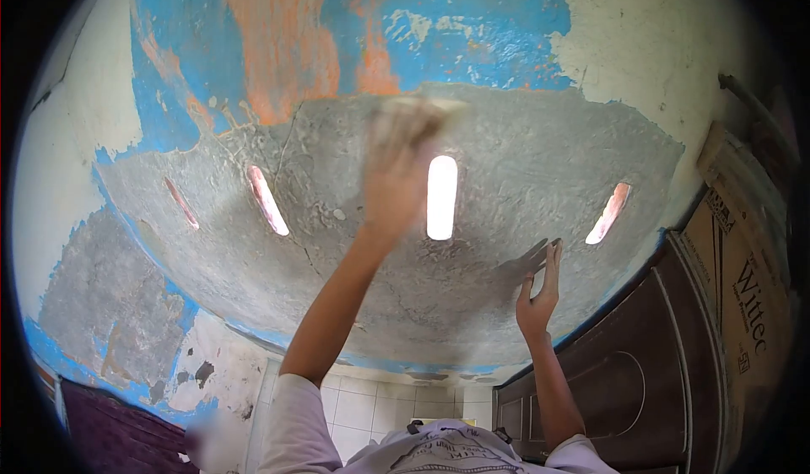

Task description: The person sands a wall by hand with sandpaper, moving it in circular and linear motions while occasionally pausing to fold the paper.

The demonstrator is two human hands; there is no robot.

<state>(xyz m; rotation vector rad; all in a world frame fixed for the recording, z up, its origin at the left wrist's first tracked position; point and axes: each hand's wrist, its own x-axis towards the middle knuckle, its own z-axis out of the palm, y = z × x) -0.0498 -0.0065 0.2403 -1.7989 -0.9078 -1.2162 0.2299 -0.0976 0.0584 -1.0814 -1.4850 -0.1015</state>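
Note:
My left hand, smeared by motion, is raised against the grey bare patch of wall, just below its border with the blue paint. It holds a flat, pale yellowish thing to the surface; the blur hides what it is. Left of the bright middle slot lies this hand's wrist. Lower and to the right, my right hand has its fingers stretched out, tips at the grey wall, with nothing seen in it. Its shadow falls beside the fingers.
Narrow slots pierce the wall on either side. A dark brown panelled door is at the lower right, with a printed cardboard box beyond it. Dark purple cloth is at the lower left. Pale floor tiles show below.

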